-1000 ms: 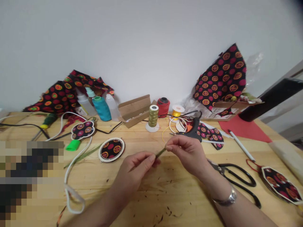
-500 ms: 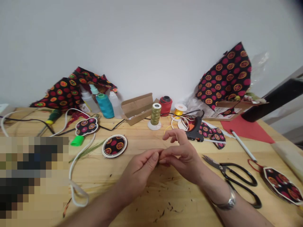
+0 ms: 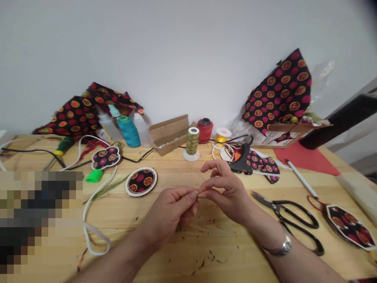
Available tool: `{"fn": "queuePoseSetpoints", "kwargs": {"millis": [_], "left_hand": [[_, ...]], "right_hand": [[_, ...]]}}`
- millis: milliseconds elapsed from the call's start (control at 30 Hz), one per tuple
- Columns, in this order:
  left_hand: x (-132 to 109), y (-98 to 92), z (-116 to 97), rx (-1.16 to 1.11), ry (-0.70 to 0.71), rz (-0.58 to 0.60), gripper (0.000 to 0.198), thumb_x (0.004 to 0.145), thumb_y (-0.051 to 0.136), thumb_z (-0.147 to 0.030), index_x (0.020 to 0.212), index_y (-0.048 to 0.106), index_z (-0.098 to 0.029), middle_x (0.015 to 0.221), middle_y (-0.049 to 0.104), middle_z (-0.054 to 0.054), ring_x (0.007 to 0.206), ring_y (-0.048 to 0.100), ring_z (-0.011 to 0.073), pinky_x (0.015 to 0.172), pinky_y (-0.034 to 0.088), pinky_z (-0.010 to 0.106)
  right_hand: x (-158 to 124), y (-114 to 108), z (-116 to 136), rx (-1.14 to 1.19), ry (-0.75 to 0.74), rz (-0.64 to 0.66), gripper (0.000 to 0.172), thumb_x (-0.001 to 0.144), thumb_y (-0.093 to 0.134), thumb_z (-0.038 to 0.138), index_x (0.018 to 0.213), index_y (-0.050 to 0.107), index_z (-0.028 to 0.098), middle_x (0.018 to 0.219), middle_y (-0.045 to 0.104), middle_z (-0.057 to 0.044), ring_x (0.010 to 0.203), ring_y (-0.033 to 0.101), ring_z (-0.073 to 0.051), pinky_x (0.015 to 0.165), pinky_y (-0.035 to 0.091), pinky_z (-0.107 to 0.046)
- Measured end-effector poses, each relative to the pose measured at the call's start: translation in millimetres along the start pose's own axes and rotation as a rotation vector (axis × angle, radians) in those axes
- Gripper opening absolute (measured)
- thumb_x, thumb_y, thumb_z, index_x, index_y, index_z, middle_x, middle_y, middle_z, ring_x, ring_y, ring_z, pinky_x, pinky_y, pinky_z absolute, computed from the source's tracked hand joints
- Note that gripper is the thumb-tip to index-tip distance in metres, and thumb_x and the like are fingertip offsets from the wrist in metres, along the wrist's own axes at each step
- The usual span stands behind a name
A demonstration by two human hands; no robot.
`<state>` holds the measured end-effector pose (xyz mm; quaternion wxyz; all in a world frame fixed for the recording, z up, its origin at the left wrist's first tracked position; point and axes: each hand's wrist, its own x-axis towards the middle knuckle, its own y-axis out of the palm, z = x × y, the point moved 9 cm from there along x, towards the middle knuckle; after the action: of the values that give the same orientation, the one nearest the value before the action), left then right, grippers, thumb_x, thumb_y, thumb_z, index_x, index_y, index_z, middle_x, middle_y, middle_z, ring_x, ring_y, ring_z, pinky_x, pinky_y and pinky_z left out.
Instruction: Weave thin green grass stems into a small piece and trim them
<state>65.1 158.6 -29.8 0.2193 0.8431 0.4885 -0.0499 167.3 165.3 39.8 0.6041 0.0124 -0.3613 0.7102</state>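
My left hand (image 3: 173,204) and my right hand (image 3: 225,192) meet fingertip to fingertip over the middle of the wooden table (image 3: 165,255). Each pinches thumb against forefinger on something too small to make out; a few thin greenish strands show faintly below the left fingers. The other right fingers are curled and raised. Right of my right hand lie black-handled scissors (image 3: 277,206), blades toward the hand. A round wooden-rimmed fabric piece (image 3: 141,181) is to the left of my left hand.
Behind the hands stand an olive thread spool (image 3: 193,141), a red spool (image 3: 205,130), an open cardboard box (image 3: 169,135) and a black glue gun (image 3: 243,161). A white cord (image 3: 88,208) loops at left. An octagonal fabric piece (image 3: 350,226) lies at right.
The left fingers have shifted slightly, so more of the curled fingertips and thin strands show below them. The hands remain pinched together, and the view has moved a little.
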Motion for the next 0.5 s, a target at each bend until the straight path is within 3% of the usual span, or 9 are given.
{"fn": "queuePoseSetpoints", "kwargs": {"millis": [233, 500], "left_hand": [[0.9, -3.1, 1.2, 0.054, -0.014, -0.021, 0.030, 0.080, 0.058, -0.037, 0.061, 0.059, -0.014, 0.050, 0.044, -0.005, 0.044, 0.031, 0.0058, 0.042, 0.018, 0.021], [1.7, -6.2, -0.4, 0.099, -0.024, -0.061, 0.022, 0.078, 0.061, -0.035, 0.072, 0.069, -0.016, 0.055, 0.050, -0.004, 0.044, 0.031, 0.0057, 0.041, 0.018, 0.020]], "right_hand": [[0.0, -0.5, -3.9, 0.033, 0.048, -0.007, 0.006, 0.073, 0.069, 0.016, 0.071, 0.069, 0.022, 0.102, 0.051, -0.005, 0.102, 0.049, -0.021, 0.089, 0.042, -0.039], [1.7, -1.5, -7.3, 0.046, 0.082, -0.013, 0.011, 0.074, 0.066, 0.011, 0.070, 0.067, 0.021, 0.100, 0.051, -0.004, 0.100, 0.050, -0.019, 0.088, 0.042, -0.037]]}}
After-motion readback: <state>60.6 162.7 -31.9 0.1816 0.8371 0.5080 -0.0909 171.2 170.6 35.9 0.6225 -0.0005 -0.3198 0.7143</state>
